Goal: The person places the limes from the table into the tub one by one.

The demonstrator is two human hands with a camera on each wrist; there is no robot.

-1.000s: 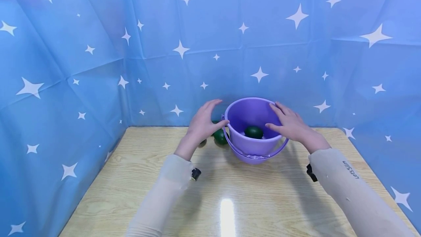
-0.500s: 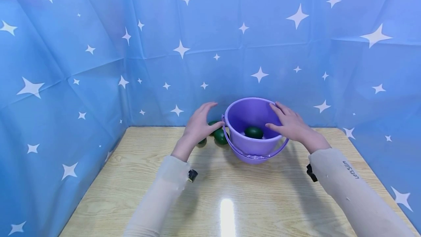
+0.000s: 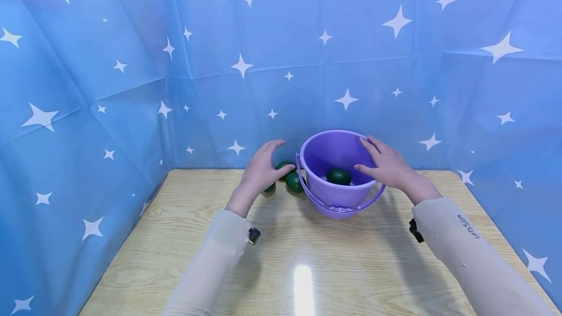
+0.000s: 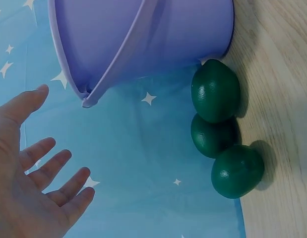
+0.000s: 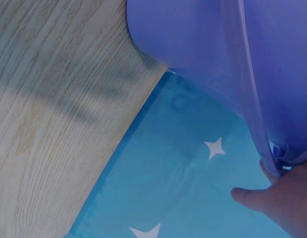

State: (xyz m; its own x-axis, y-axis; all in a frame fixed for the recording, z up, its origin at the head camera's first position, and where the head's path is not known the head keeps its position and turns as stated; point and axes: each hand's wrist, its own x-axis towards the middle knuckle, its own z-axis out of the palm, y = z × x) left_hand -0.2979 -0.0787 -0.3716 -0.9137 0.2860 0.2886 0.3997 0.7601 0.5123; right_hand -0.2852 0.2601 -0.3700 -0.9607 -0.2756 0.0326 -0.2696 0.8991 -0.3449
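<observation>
A purple bucket (image 3: 338, 194) stands upright on the table, its handle (image 3: 342, 210) folded down at the front. Inside lies a glossy dark green oval fruit (image 3: 338, 176); its exact kind is unclear. Left of the bucket, three similar green fruits (image 4: 215, 90) sit close together, partly behind my left hand in the head view. That left hand (image 3: 260, 167) is held apart from the bucket, fingers spread and loosely bent, with nothing in it. My right hand (image 3: 387, 164) holds the bucket's right rim; some fingertips show beside the handle joint in the right wrist view.
The pale wooden table (image 3: 303, 252) reaches back to a blue curtain (image 3: 210, 87) with white stars, which also hangs at both sides. A black wrist strap part (image 3: 254, 236) shows at the left sleeve, another (image 3: 416, 230) at the right sleeve.
My left hand has moved left and slightly nearer, away from the bucket's left rim, and more of the green fruits shows. The right hand and bucket have stayed in place.
</observation>
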